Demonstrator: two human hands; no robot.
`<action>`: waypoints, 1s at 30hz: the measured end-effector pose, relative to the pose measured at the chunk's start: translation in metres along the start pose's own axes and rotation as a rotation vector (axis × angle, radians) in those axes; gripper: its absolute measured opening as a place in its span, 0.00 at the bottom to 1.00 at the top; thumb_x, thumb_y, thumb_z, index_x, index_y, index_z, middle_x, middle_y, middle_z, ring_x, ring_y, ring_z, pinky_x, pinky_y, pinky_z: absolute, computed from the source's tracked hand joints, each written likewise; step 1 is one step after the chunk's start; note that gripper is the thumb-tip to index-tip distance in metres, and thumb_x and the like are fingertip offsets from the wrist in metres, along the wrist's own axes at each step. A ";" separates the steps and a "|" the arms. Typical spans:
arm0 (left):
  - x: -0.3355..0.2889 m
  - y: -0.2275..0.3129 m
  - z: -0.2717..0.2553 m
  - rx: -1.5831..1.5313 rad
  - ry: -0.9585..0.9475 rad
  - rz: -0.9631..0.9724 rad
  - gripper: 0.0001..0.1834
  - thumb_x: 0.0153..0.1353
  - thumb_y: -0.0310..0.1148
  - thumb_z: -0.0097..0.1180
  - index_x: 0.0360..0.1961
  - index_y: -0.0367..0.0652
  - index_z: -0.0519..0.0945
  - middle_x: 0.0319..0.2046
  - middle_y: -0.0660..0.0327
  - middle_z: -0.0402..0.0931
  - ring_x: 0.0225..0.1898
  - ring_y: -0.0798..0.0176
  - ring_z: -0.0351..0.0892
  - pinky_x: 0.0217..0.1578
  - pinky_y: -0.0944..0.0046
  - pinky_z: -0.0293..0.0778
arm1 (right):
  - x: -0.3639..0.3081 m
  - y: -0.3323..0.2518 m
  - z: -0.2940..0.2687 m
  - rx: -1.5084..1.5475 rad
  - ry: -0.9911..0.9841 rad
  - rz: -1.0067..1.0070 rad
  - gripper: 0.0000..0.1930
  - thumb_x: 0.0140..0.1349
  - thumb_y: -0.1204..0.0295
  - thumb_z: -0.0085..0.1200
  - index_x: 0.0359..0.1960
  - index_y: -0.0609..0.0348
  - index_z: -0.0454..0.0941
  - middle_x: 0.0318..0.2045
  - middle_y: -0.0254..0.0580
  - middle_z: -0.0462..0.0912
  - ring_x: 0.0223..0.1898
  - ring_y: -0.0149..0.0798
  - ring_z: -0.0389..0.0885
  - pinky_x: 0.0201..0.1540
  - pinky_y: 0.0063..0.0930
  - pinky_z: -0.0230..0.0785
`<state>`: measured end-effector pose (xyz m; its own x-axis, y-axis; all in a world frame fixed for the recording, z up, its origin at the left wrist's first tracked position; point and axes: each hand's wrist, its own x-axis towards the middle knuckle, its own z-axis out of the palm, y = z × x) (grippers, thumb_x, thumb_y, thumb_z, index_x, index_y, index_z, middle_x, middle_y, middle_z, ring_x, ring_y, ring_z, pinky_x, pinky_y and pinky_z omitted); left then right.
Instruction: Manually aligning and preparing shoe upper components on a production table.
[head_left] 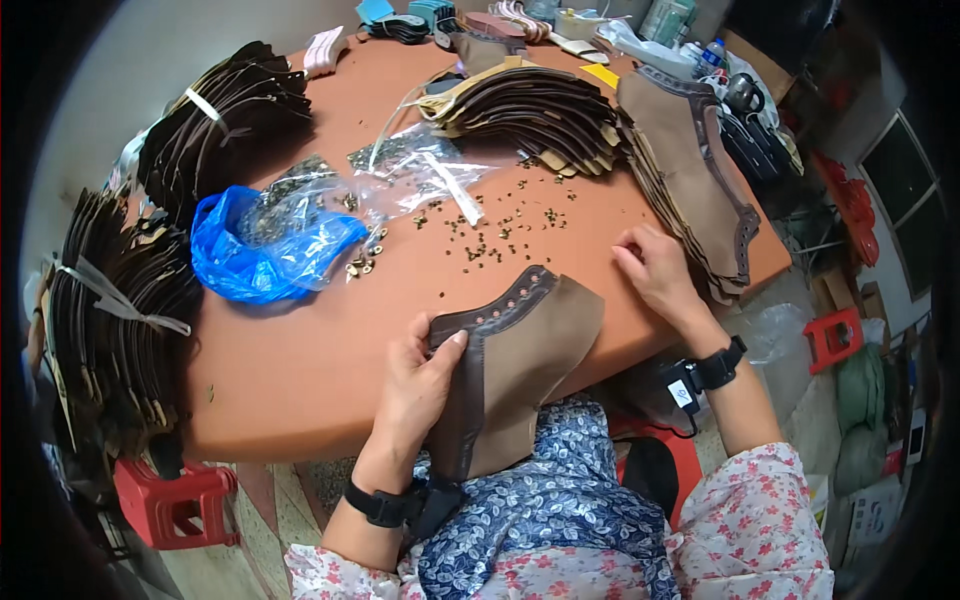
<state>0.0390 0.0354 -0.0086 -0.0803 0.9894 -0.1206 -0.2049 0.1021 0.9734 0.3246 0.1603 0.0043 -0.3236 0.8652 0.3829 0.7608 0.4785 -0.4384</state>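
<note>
A brown boot upper point(530, 370) with a darker strip and a row of holes along its top edge is in my left hand point(410, 385). The thumb lies on the dark strip, and the piece hangs over the table's front edge against my apron. To the right, my right hand point(658, 272) is over the table with its fingers curled together; whether anything tiny is between them I cannot make out. Beside it lies a stack of similar uppers point(675, 145). Small brass-coloured eyelets point(485, 245) are scattered on the table beyond the held upper.
An orange-brown table point(290, 375) bears a blue plastic bag point(225, 265), clear bags of small metal parts point(290, 205) and a fanned stack of dark pieces point(530, 115). Tied bundles point(225, 120) line the left side. Red stools point(180, 500) stand on the floor.
</note>
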 end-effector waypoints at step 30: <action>-0.001 0.003 -0.023 -0.255 -0.149 -0.110 0.11 0.62 0.22 0.52 0.46 0.32 0.78 0.37 0.61 0.81 0.36 0.74 0.79 0.38 0.74 0.76 | -0.016 -0.151 0.052 0.140 -0.047 -0.412 0.06 0.54 0.76 0.59 0.27 0.59 0.72 0.25 0.41 0.74 0.28 0.45 0.76 0.32 0.35 0.69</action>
<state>0.0163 0.0328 -0.0103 0.0961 0.9800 -0.1745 -0.4439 0.1991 0.8737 0.1855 0.0815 0.0219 -0.6115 0.6022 0.5132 0.4802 0.7980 -0.3641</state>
